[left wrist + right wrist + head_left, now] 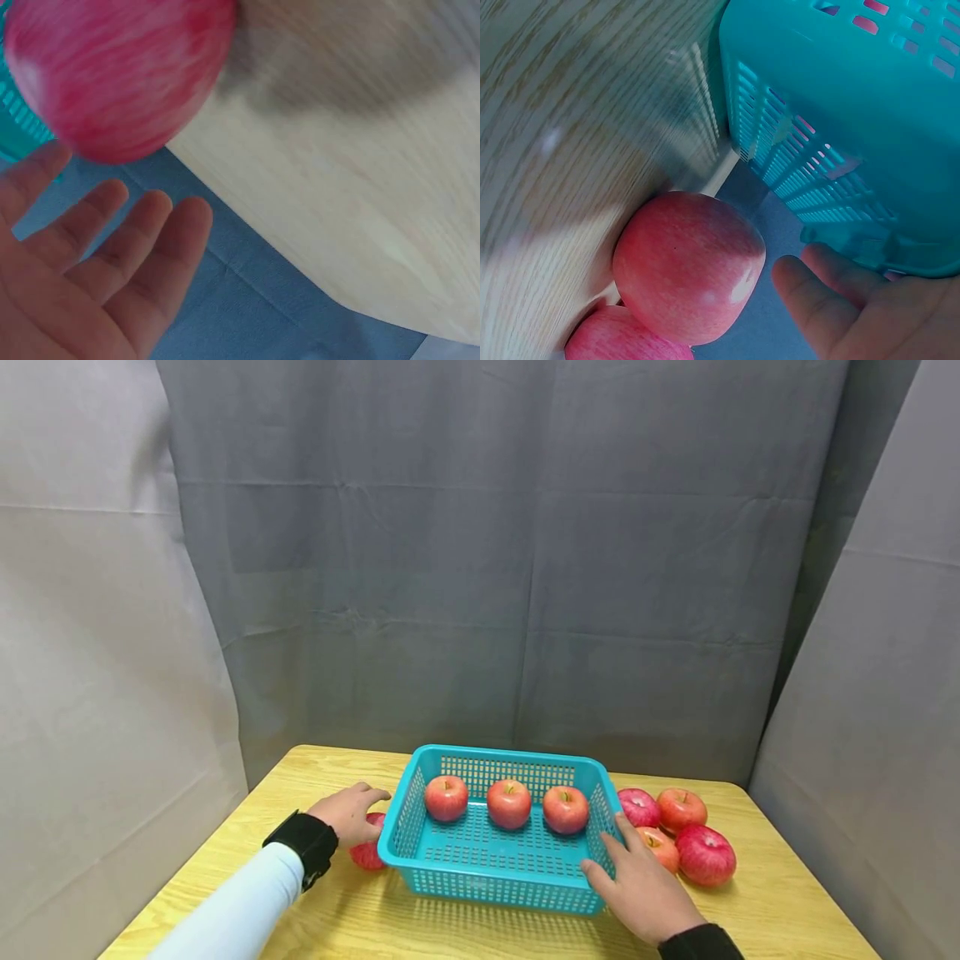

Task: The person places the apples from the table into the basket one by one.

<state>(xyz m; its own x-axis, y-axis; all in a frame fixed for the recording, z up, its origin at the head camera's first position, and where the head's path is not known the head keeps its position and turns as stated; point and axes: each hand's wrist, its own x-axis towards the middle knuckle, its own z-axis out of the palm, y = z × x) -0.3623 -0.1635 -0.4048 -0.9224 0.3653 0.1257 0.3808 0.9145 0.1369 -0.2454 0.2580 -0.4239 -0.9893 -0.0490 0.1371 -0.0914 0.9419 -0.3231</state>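
A turquoise plastic basket [495, 875] stands on the table with three red apples [509, 803] in a row inside. My left hand [351, 812] is at the basket's left, beside a red apple [120, 75] on the table. Its fingers [161, 277] are spread and fairly straight in the left wrist view. At the basket's right end is my right hand [643, 885], its fingers at the rim and loosely extended. Two of those fingers [814, 300] show below the rim in the right wrist view; the others are partly hidden.
To the right of the basket several apples [705, 856] sit grouped on the wooden table [780, 902]. Grey cloth [480, 568] hangs behind the table, and paler cloth [97, 652] hangs at both sides.
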